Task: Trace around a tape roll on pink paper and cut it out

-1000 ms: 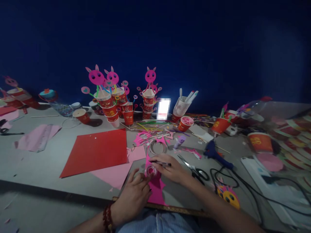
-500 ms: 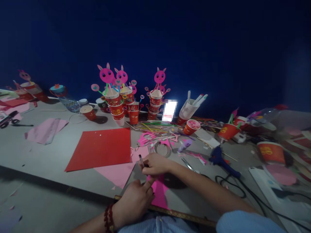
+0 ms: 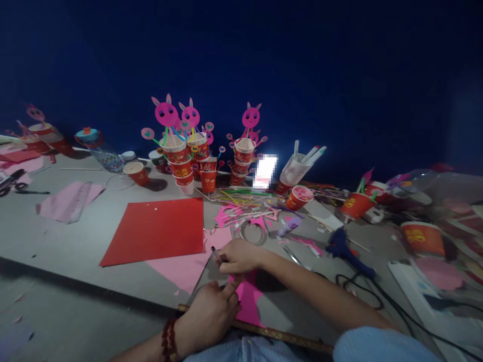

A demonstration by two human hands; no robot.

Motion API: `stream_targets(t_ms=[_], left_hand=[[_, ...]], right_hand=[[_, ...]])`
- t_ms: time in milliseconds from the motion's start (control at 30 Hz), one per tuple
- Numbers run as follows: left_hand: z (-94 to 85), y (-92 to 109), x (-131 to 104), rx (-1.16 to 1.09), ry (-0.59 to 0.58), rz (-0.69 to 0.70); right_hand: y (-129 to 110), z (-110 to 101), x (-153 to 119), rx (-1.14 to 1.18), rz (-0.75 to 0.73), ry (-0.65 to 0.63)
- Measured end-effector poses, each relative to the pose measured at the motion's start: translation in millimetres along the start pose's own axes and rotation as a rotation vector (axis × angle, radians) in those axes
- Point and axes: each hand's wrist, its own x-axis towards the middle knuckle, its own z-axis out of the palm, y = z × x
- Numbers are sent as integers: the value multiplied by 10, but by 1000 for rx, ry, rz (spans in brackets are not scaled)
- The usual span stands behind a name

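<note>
My right hand (image 3: 238,255) grips a dark pen (image 3: 216,253), its tip pointing up and left, above a bright pink paper piece (image 3: 247,299) on the grey board in front of me. My left hand (image 3: 211,311), with a red bead bracelet at the wrist, presses its fingers down on the near left part of that pink paper. A small tape roll seen earlier is hidden under my hands. A red paper sheet (image 3: 158,229) and a pale pink sheet (image 3: 183,267) lie just left of my hands.
Stacked red paper cups with pink rabbit heads (image 3: 184,161) stand at the back. Coloured sticks and pink scraps (image 3: 243,206), a tape ring (image 3: 253,232), scissors (image 3: 292,255), a blue glue gun (image 3: 345,246) with its cable, and more red cups (image 3: 422,236) lie to the right.
My right hand swung the pen from pointing right to pointing up-left and shifted left over the pink paper. The small tape roll went out of sight. The view shifted slightly left.
</note>
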Motion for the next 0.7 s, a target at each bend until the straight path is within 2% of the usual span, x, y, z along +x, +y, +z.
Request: stream_targets(t_ms=[367, 533, 700], left_hand=[[-67, 2, 5, -9, -12, 25], [-36, 1, -2, 0, 2, 32], [-54, 0, 4, 2, 14, 31]], right_hand=[[162, 24, 25, 25, 58, 123], [245, 32, 0, 69, 96, 185], [350, 65, -100, 176, 154, 327]])
